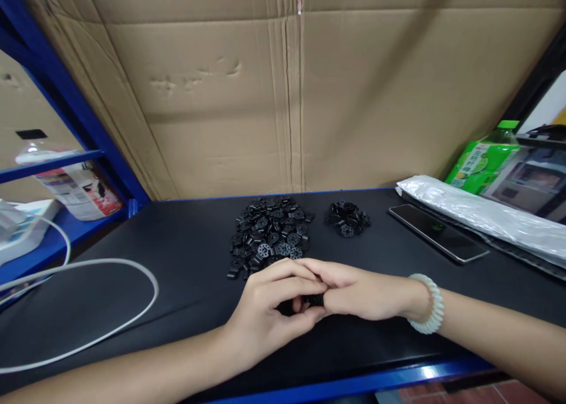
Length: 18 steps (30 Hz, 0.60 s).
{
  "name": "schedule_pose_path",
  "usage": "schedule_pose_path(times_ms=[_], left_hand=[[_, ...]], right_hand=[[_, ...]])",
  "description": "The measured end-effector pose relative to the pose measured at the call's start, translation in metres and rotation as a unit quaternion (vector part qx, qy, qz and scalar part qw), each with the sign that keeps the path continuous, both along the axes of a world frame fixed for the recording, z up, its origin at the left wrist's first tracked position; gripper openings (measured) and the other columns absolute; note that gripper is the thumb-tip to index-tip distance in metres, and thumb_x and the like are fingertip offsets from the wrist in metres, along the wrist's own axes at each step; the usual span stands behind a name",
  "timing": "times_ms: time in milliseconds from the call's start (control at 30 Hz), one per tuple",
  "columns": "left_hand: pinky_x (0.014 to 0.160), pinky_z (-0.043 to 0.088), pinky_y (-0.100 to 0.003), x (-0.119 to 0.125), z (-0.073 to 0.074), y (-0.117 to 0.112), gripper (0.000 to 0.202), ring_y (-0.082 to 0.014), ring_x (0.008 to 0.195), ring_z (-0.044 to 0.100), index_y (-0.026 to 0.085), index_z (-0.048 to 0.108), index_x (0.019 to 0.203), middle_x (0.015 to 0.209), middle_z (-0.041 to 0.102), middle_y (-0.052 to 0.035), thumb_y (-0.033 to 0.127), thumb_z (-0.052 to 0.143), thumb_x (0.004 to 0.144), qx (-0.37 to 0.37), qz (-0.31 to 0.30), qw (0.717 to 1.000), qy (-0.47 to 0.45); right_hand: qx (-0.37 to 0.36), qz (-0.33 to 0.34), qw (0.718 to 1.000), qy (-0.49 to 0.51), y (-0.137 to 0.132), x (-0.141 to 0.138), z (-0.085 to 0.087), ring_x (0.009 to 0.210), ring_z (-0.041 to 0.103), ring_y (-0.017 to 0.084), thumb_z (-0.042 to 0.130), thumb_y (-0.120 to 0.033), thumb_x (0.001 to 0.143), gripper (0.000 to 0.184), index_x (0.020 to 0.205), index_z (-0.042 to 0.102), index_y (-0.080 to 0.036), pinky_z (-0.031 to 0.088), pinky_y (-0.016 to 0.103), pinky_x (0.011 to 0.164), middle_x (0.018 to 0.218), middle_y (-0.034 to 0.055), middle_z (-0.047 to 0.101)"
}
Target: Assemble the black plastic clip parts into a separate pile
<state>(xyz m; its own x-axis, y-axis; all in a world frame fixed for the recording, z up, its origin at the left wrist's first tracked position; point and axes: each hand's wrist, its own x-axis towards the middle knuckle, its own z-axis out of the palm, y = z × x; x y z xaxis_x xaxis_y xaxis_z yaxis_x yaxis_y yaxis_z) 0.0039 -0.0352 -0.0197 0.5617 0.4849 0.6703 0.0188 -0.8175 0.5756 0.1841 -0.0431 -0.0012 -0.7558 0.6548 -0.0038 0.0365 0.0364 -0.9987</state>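
My left hand [278,304] and my right hand [354,292] meet over the front middle of the black tabletop. Between their curled fingers a small black plastic part [315,299] shows only in part. Both hands close around it, and most of its shape is hidden. Just beyond my left hand lies a large heap of small black plastic parts [272,230], several with round, perforated faces. A smaller pile of similar black parts [347,218] sits to its right. On my right wrist is a pale coiled band [428,304].
A phone [437,233] lies on the right, beside a long silvery-white package [481,212] and a green-capped bottle [486,156]. A white cable [150,274] loops over the left side. Cardboard [221,109] stands behind, with a blue frame [79,109] at left.
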Motion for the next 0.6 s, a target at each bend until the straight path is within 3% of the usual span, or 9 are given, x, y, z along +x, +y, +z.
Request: schedule_pose_path(times_ms=[100,233,433,600], left_hand=[[0.051,0.053,-0.018,0.001,0.000,-0.001,0.024,-0.0108,0.062,0.059,0.015,0.072,0.090,0.086,0.068,-0.0070,0.001,0.070,0.071,0.008,0.003,1.000,-0.003],[0.053,0.051,-0.020,0.001,0.000,-0.002,0.025,-0.0093,0.057,0.055,0.014,0.070,0.086,0.080,0.067,-0.0049,-0.002,0.067,0.068,0.073,0.023,0.997,-0.003],[0.056,0.051,-0.020,-0.002,-0.002,-0.002,0.021,-0.0101,0.063,0.057,0.014,0.062,0.084,0.083,0.061,-0.0046,-0.001,0.062,0.070,0.045,0.035,0.998,0.010],[0.069,0.050,-0.027,-0.007,0.001,0.000,0.018,-0.0146,0.075,0.056,0.015,0.058,0.080,0.082,0.058,-0.0042,-0.001,0.060,0.072,0.060,0.034,0.997,0.032]], right_hand=[[0.030,0.010,0.999,-0.019,-0.002,-0.001,0.004,0.093,0.049,0.014,0.043,-0.004,0.075,0.030,0.100,0.048,-0.018,0.041,0.032,0.089,0.094,0.0015,0.047],[0.034,0.003,0.999,-0.019,-0.005,-0.004,0.006,0.091,0.048,0.014,0.040,-0.002,0.071,0.031,0.097,0.047,-0.018,0.040,0.032,0.088,0.091,0.0005,0.045],[-0.123,-0.039,0.990,0.065,-0.003,-0.007,-0.009,0.067,0.053,0.009,0.041,-0.003,0.064,0.036,0.096,0.049,-0.018,0.044,0.026,0.066,0.086,-0.0015,0.049],[-0.194,-0.044,0.974,0.105,0.004,0.008,-0.004,0.076,0.061,0.011,0.048,0.000,0.066,0.049,0.112,0.051,-0.017,0.048,0.028,0.071,0.095,0.0021,0.056]])
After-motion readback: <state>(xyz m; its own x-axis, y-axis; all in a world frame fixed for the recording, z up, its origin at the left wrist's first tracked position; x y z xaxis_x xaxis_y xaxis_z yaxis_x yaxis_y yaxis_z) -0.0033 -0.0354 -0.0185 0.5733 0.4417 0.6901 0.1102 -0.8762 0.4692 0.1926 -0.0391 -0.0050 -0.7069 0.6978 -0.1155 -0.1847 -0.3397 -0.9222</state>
